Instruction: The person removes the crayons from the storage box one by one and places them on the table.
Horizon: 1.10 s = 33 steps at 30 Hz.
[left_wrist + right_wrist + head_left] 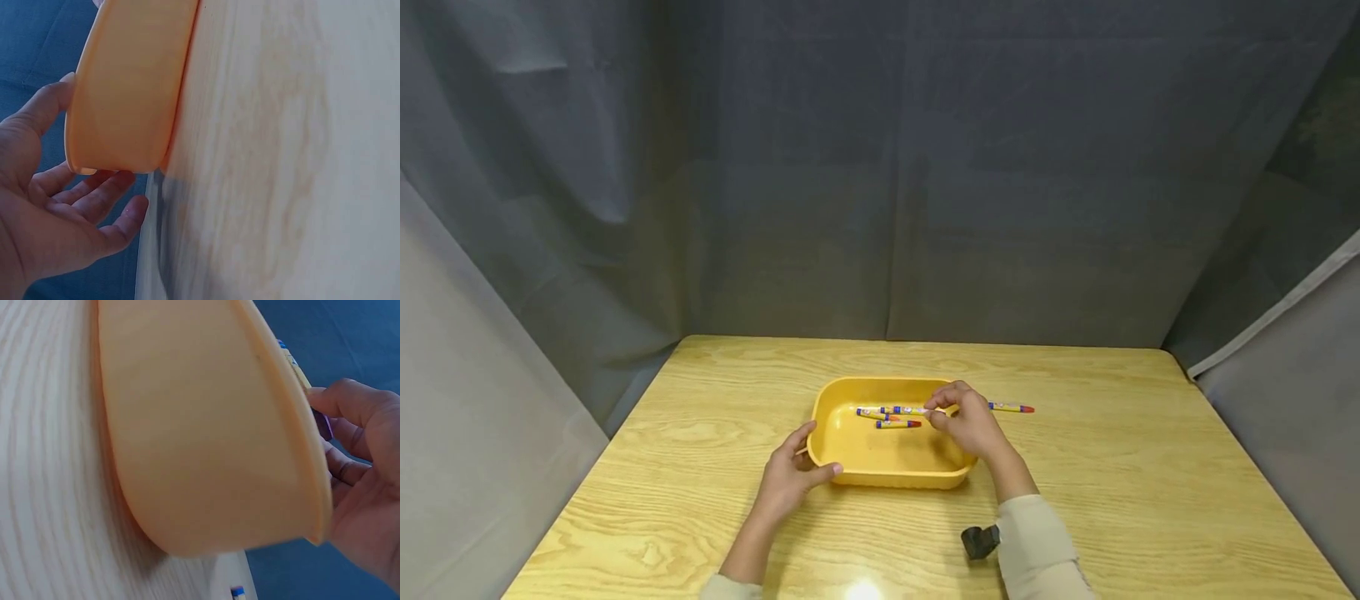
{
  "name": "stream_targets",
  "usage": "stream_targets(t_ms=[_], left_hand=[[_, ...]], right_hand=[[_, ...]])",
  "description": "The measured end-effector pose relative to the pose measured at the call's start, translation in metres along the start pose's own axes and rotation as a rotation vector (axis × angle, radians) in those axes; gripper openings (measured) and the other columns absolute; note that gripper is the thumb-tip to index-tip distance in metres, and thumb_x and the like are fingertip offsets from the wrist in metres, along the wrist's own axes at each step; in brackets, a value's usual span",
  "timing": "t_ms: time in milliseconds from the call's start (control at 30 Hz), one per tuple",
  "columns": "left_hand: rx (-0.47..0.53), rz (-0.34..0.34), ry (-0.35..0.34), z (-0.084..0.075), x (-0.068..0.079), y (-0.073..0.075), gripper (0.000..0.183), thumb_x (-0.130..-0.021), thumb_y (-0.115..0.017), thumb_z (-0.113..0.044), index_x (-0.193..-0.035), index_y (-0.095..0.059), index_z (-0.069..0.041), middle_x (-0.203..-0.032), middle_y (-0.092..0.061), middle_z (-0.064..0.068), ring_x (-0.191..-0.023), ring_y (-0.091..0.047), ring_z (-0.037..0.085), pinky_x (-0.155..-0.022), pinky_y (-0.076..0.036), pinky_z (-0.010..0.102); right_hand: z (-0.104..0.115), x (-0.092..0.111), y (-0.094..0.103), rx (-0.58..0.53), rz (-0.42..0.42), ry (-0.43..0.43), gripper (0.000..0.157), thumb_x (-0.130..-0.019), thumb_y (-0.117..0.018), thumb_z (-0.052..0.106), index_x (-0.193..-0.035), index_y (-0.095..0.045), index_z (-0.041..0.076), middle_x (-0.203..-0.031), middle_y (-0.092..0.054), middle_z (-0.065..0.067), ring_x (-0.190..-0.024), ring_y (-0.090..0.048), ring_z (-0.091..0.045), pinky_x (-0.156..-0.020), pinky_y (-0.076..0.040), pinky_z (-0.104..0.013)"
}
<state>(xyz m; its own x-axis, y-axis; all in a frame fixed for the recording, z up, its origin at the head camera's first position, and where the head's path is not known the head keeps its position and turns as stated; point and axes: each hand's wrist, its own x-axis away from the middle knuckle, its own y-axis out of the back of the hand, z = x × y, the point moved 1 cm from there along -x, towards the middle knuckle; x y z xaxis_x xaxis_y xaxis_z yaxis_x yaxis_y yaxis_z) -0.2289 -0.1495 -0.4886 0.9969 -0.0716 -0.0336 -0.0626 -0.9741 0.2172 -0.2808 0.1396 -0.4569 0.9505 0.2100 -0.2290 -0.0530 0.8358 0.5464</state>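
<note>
Right hand [967,419] over right part of yellow tray [880,457], thumb and fingertips pinching a crayon [907,410]; blue end points left, purple tip seen in right wrist view. Held crayon is above the tray's rim, lying roughly sideways. Left hand [788,477] grips the tray's left end: thumb on the near rim, fingers bent against the end wall. Tray sits on wood-grain table [1150,483], long side facing the person. Inside, near the middle: red-tipped crayon [895,424] and, just behind it, another crayon [871,412] with an orange-pink tip, both blue end left. One more crayon [1012,407], red tip pointing right, on table just right of tray. Light sleeve [1037,542] on right arm, black device [980,542] beside it. Dark grey curtain [880,183] behind table.
</note>
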Motion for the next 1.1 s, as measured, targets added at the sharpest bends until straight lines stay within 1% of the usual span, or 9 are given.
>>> stream_targets(t_ms=[200, 267, 367, 500, 567, 667, 867, 967, 1100], left_hand=[[0.001, 0.014, 0.011, 0.001, 0.0, 0.0, 0.087, -0.071, -0.082, -0.016, -0.142, -0.033, -0.003, -0.132, -0.043, 0.025, -0.112, -0.051, 0.039, -0.08, -0.053, 0.031], [0.008, 0.022, 0.017, -0.001, 0.0, 0.001, 0.087, -0.072, -0.081, -0.015, -0.143, -0.032, -0.003, -0.133, -0.043, 0.025, -0.113, -0.051, 0.04, -0.08, -0.053, 0.031], [0.02, 0.035, 0.014, -0.01, 0.002, 0.002, 0.086, -0.073, -0.08, -0.011, -0.143, -0.031, 0.0, -0.133, -0.042, 0.028, -0.113, -0.05, 0.042, -0.079, -0.053, 0.032], [0.019, 0.039, 0.018, -0.026, 0.009, 0.002, 0.083, -0.074, -0.078, -0.006, -0.141, -0.031, 0.004, -0.131, -0.042, 0.03, -0.112, -0.048, 0.045, -0.08, -0.053, 0.034], [0.017, 0.04, 0.022, -0.029, 0.011, 0.002, 0.082, -0.075, -0.078, -0.005, -0.141, -0.031, 0.005, -0.131, -0.042, 0.03, -0.113, -0.048, 0.046, -0.081, -0.052, 0.034], [0.022, 0.037, 0.024, -0.025, 0.009, 0.001, 0.083, -0.074, -0.079, -0.007, -0.141, -0.032, 0.004, -0.132, -0.042, 0.03, -0.113, -0.048, 0.045, -0.081, -0.052, 0.035], [0.017, 0.026, 0.016, -0.006, 0.002, 0.0, 0.086, -0.072, -0.081, -0.014, -0.143, -0.033, -0.003, -0.133, -0.043, 0.025, -0.115, -0.049, 0.041, -0.083, -0.051, 0.033], [0.012, 0.021, 0.015, -0.002, 0.001, 0.0, 0.085, -0.072, -0.081, -0.014, -0.142, -0.034, -0.005, -0.133, -0.043, 0.024, -0.115, -0.049, 0.04, -0.083, -0.051, 0.033], [0.006, 0.022, 0.014, -0.001, 0.001, -0.001, 0.085, -0.072, -0.081, -0.015, -0.142, -0.035, -0.004, -0.133, -0.043, 0.025, -0.114, -0.049, 0.04, -0.082, -0.052, 0.032]], right_hand=[[-0.004, 0.007, 0.018, -0.032, 0.009, 0.021, 0.004, -0.084, -0.069, 0.01, -0.086, -0.071, 0.007, -0.111, -0.056, -0.014, -0.101, -0.05, -0.027, -0.073, -0.046, -0.037], [-0.006, 0.009, 0.024, -0.038, 0.005, 0.016, 0.004, -0.084, -0.07, 0.01, -0.086, -0.072, 0.007, -0.111, -0.056, -0.014, -0.103, -0.05, -0.028, -0.073, -0.045, -0.037], [-0.01, 0.011, 0.031, -0.038, -0.006, 0.013, 0.004, -0.083, -0.07, 0.009, -0.087, -0.072, 0.007, -0.108, -0.056, -0.012, -0.104, -0.049, -0.028, -0.071, -0.044, -0.036], [-0.018, 0.014, 0.038, -0.023, -0.011, -0.001, 0.005, -0.084, -0.07, 0.008, -0.088, -0.073, 0.008, -0.107, -0.057, -0.009, -0.103, -0.049, -0.027, -0.072, -0.043, -0.036], [-0.022, 0.016, 0.041, -0.01, -0.018, -0.002, 0.005, -0.084, -0.07, 0.009, -0.087, -0.073, 0.008, -0.106, -0.057, -0.009, -0.102, -0.05, -0.028, -0.072, -0.044, -0.036], [-0.027, 0.02, 0.047, -0.001, -0.024, 0.003, 0.005, -0.084, -0.07, 0.009, -0.088, -0.073, 0.008, -0.107, -0.058, -0.01, -0.101, -0.051, -0.028, -0.072, -0.046, -0.036], [-0.039, 0.026, 0.057, -0.009, -0.049, -0.016, 0.005, -0.083, -0.07, 0.006, -0.087, -0.072, 0.005, -0.108, -0.059, -0.013, -0.099, -0.053, -0.029, -0.073, -0.047, -0.037], [-0.042, 0.029, 0.061, -0.001, -0.058, -0.026, 0.006, -0.083, -0.07, 0.008, -0.088, -0.072, 0.005, -0.108, -0.059, -0.013, -0.099, -0.053, -0.028, -0.073, -0.047, -0.037], [-0.047, 0.032, 0.068, -0.005, -0.069, -0.038, 0.009, -0.084, -0.071, 0.013, -0.09, -0.072, 0.006, -0.106, -0.06, -0.011, -0.096, -0.053, -0.026, -0.073, -0.047, -0.037]])
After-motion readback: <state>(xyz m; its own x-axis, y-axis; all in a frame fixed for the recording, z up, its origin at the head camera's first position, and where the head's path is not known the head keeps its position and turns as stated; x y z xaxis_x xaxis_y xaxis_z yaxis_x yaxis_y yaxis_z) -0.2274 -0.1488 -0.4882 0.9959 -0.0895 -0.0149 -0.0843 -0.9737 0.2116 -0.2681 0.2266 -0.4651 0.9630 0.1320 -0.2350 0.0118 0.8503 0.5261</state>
